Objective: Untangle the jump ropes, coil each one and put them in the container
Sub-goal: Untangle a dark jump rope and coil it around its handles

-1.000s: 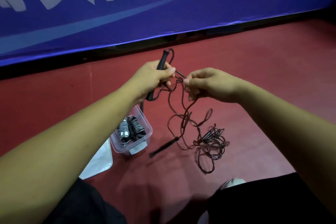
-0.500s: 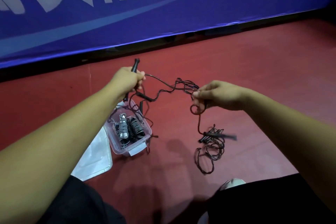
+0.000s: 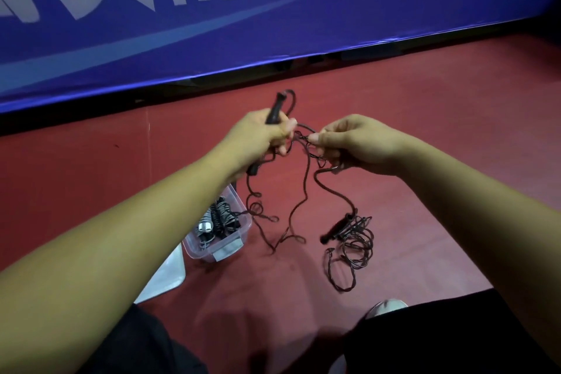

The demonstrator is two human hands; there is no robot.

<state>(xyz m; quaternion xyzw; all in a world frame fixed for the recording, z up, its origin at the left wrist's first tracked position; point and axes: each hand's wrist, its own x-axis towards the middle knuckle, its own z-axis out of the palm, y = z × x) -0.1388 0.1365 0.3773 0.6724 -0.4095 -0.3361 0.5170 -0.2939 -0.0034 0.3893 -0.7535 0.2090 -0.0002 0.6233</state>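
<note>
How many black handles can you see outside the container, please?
2: held handle gripped in the left hand; floor handle lying beside the tangle. Others may be hidden.

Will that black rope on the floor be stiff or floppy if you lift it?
Probably floppy: the rope hangs in loose curls. Likely snags too; the pile is looped together. The handle in the left hand looks stiff and straight.

— What's behind, on my feed?
— I see a blue banner (image 3: 212, 39) with large white lettering along the far edge. A dark gap (image 3: 76, 120) runs under it.
— And below?
— Red floor (image 3: 455, 130). A pale flat sheet (image 3: 170, 278) lies on it at lower left. I make out a light shoe toe (image 3: 385, 307) near the bottom, blurred.
</note>
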